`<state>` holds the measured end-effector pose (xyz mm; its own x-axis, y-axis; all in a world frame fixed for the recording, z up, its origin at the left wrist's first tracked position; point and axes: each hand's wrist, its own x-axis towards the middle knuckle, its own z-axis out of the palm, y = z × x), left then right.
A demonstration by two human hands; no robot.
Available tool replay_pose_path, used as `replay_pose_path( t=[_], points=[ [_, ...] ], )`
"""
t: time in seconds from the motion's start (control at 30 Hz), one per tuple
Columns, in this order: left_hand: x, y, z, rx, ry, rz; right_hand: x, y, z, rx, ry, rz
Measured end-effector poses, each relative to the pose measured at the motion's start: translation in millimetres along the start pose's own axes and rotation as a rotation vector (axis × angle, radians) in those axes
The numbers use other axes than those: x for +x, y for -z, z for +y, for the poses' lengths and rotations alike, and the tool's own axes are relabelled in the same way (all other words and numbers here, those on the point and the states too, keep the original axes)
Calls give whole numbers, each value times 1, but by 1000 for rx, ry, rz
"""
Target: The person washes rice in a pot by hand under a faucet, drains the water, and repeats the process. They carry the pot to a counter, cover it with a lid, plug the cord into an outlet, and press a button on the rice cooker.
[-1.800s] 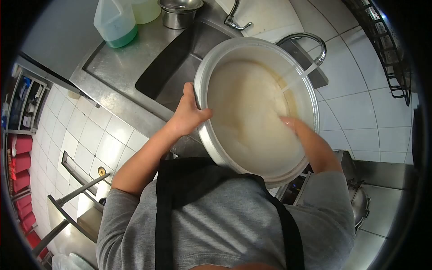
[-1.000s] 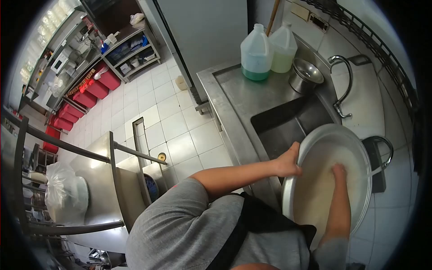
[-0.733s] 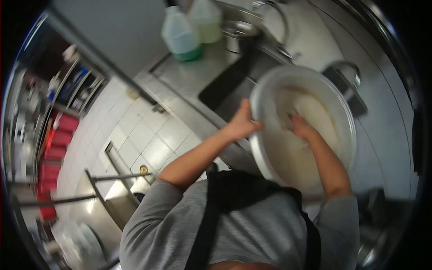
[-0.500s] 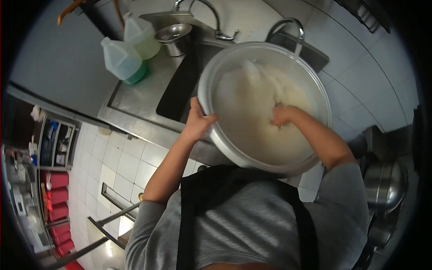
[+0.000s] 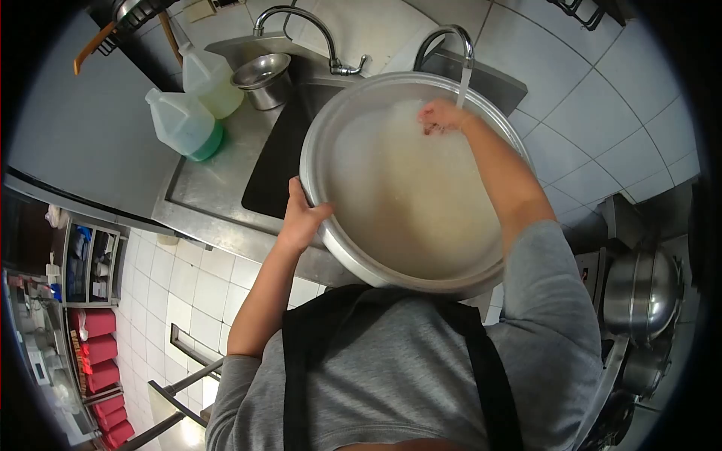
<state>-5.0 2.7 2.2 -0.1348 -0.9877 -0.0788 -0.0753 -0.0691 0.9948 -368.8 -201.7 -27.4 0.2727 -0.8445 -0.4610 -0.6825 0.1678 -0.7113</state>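
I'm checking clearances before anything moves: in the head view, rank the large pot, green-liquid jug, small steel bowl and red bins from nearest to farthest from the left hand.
1. Large pot: at the left hand, which grips its rim.
2. Green-liquid jug and small steel bowl: on the counter ahead; too close to call.
3. Red bins: far left, across the floor.
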Motion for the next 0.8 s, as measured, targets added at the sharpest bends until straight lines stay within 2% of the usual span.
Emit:
replay_pose_path(
  t=[0.07,0.17,0.27,0.37,0.4,0.5,0.6,0.67,0.73,0.8],
  points=[
    [0,1,1,2,13,-4,8,10,5,186,-53,-151],
    [2,4,-6,11,-3,-14,-36,7,-42,507,-27,128],
    [1,2,1,19,5,-8,-43,25,-34,259,183,137],
    [-1,0,4,7,51,-9,-92,41,-74,-331,25,352],
    [-2,-1,2,-36,36,-4,-96,47,-70,-247,11,268],
    [-1,-6,-7,-166,-21,31,-122,46,-37,-403,451,51],
    [1,-13,-10,-348,-43,87,-137,67,21,-434,401,584],
    [2,-14,-5,-520,6,107,-146,74,72,-588,223,867],
    [2,-17,0,-530,34,160,-152,74,101,24,-87,577],
    [6,-19,-2,-554,27,220,-170,49,95,533,-22,554]
  ],
)
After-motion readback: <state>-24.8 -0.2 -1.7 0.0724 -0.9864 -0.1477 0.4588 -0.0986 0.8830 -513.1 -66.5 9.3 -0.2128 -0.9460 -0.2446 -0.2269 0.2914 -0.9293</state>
